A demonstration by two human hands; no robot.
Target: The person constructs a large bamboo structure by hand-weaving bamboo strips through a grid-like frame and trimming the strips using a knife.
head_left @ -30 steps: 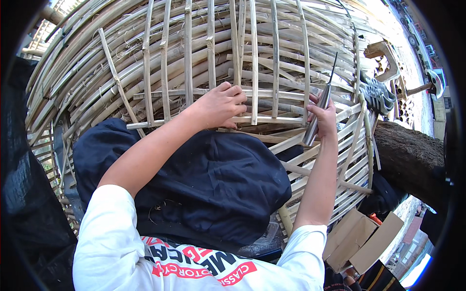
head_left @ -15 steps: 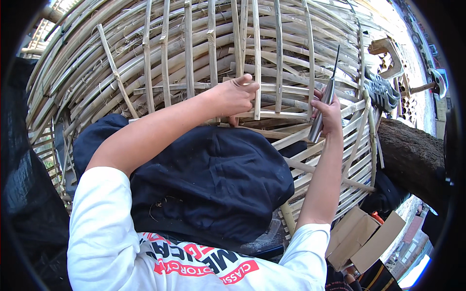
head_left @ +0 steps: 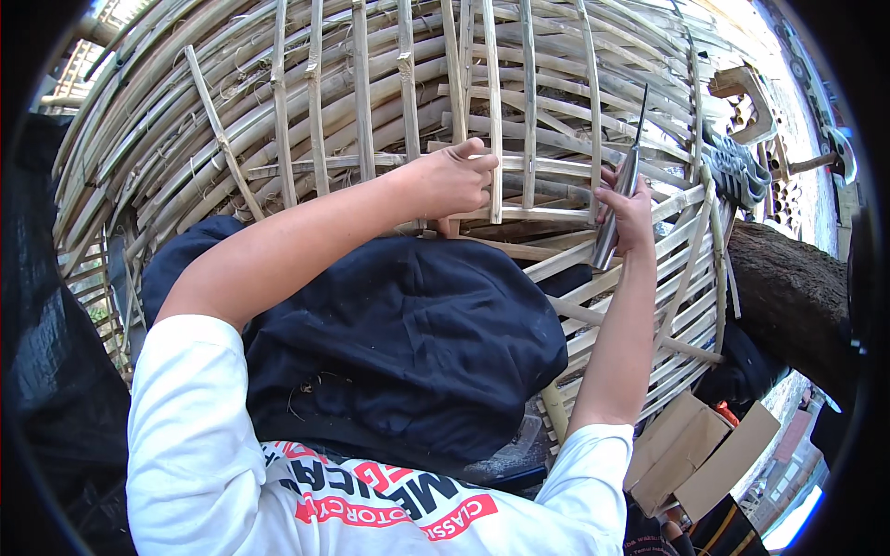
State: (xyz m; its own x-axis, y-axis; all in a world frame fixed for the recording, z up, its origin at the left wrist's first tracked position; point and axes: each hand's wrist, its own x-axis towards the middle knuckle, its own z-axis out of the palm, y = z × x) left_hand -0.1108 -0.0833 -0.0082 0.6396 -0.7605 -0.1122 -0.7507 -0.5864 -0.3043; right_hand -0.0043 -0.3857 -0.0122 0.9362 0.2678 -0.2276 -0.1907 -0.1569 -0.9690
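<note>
My left hand (head_left: 451,181) is closed round a light bamboo strip at the near edge of a slatted bamboo frame, its fingertips partly hidden behind the hand. Just right of it, an upright bamboo slat (head_left: 495,111) ends close to my knuckles. My right hand (head_left: 630,218) grips an awl-like tool (head_left: 629,171) with a thick silvery metal handle and a thin dark spike pointing away from me. The tool is beside the right-hand end of the woven bamboo lattice (head_left: 565,139). Dark blue cloth (head_left: 399,343) covers my lap beneath both forearms.
Curved bamboo strips (head_left: 222,120) fill the far left. At right are a grey striped shoe (head_left: 737,173), a thick brown log (head_left: 788,278) and an open cardboard box (head_left: 681,449). Black sheeting (head_left: 65,324) hangs at left.
The view has shifted very slightly. Both hands keep the same places and grips.
</note>
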